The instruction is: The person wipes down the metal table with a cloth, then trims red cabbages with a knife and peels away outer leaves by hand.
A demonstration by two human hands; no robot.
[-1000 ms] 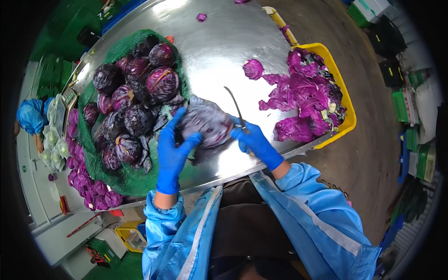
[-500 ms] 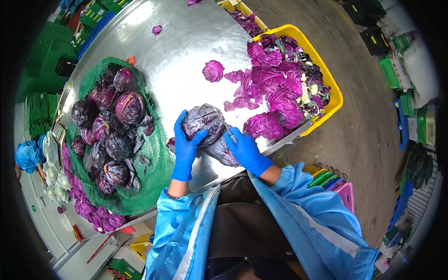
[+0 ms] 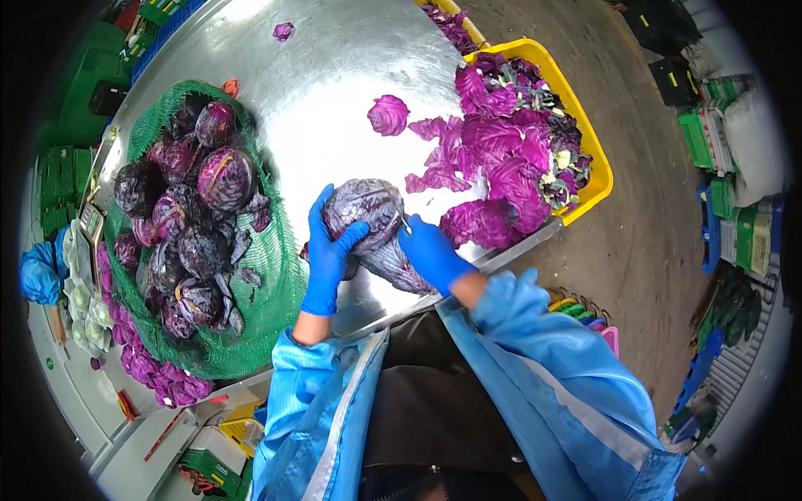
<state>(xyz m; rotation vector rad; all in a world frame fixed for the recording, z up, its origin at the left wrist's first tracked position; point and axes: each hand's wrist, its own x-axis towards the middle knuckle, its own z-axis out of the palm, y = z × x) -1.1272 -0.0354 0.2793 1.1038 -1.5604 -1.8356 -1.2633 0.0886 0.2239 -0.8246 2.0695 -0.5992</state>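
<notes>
My left hand [image 3: 332, 246], in a blue glove, grips a red cabbage [image 3: 362, 210] from its left side, thumb across the near face. At the cabbage's right side, my blue-gloved right hand [image 3: 434, 253] is closed around a small knife [image 3: 407, 225]; only a bit of it shows, the rest lies inside the fist. A large loose outer leaf [image 3: 396, 265] rests under the cabbage and between my hands, near the table edge. Beyond my hands, a curled purple leaf [image 3: 388, 115] lies on the steel table [image 3: 326, 63].
To the left, a green mesh sack [image 3: 271, 309] holds several red cabbages [image 3: 225, 179]. Purple leaves [image 3: 510, 179] spill from a yellow crate [image 3: 595, 171] onto the table at right. Trimmed cabbages [image 3: 167, 380] line the left edge. A person in blue [image 3: 40, 274] stands far left.
The view has shifted slightly. My left hand still holds the cabbage, and its top face has turned a little. My right hand has tilted, and less of the knife shows.
</notes>
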